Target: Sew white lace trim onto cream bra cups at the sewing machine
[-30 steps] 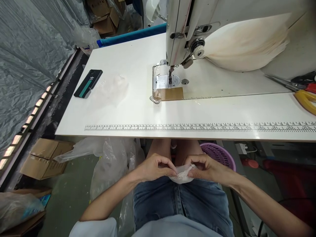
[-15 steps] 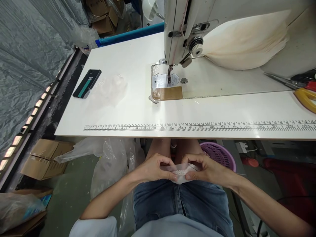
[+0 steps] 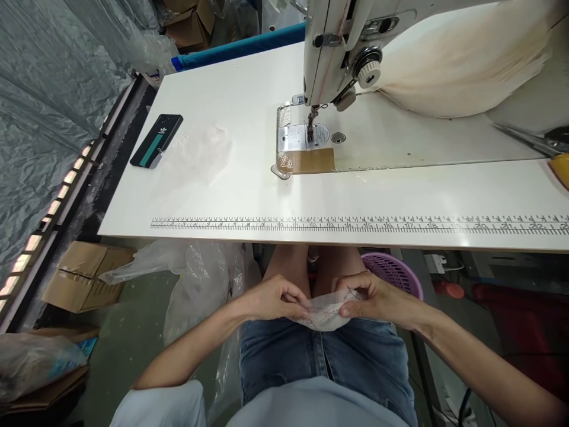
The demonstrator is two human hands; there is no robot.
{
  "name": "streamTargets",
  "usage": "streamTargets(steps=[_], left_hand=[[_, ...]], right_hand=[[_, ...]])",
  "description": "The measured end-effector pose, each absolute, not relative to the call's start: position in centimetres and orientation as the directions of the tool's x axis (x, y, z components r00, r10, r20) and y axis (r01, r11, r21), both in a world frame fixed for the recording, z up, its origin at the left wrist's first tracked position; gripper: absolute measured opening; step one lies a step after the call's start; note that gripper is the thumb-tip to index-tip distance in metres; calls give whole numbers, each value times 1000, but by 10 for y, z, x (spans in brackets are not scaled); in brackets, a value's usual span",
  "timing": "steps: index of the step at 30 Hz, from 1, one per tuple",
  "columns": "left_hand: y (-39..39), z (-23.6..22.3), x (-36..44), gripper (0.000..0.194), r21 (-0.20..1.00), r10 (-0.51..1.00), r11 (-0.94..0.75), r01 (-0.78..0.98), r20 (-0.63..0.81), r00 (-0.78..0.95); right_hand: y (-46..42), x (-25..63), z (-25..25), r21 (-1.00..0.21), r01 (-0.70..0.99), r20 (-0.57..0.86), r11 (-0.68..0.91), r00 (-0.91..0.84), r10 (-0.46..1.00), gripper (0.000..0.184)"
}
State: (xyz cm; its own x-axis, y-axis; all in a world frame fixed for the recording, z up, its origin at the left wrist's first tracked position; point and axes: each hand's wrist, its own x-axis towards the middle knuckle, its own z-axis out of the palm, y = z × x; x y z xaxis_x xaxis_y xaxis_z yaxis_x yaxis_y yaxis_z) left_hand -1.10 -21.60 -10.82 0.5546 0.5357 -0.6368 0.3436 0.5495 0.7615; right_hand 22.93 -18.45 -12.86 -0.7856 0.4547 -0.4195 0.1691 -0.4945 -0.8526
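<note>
Over my lap, a small piece of sheer white fabric (image 3: 326, 314) with a lacy, textured band is stretched between both hands. My left hand (image 3: 284, 299) pinches its left end between thumb and fingers. On the other end, my right hand (image 3: 367, 296) is closed with the thumb on top of the fabric. Both hands are below the front edge of the white sewing table (image 3: 249, 201). Beyond them stands a sewing machine (image 3: 329, 53), its needle and presser foot (image 3: 311, 130) over the metal plate with no fabric under it.
A dark phone (image 3: 157, 141) and a thin sheer piece (image 3: 207, 154) lie on the table's left. Cream fabric pieces (image 3: 462, 65) and scissors (image 3: 524, 137) are at the right. A purple basket (image 3: 393, 274), plastic bags (image 3: 195, 296) and a cardboard box (image 3: 89, 276) are below.
My hands have moved slightly apart, so more of the white fabric shows between them. The camera view has shifted a little.
</note>
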Motion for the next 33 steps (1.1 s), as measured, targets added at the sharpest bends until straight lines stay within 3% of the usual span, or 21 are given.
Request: streamTargets(steps=[9, 18, 33], left_hand=[[-214, -107, -15, 26, 750, 488, 611, 255, -610, 624], [-217, -114, -23, 37, 755, 444, 612, 234, -573, 689], [-217, -109, -27, 38, 849, 560, 487, 207, -485, 672]], right_hand=[[-185, 232, -133, -758, 196, -530, -622, -742, 411, 24], [-186, 233, -141, -789, 216, -512, -575, -748, 421, 23], [-185, 229, -131, -813, 251, -512, -525, -738, 440, 28]])
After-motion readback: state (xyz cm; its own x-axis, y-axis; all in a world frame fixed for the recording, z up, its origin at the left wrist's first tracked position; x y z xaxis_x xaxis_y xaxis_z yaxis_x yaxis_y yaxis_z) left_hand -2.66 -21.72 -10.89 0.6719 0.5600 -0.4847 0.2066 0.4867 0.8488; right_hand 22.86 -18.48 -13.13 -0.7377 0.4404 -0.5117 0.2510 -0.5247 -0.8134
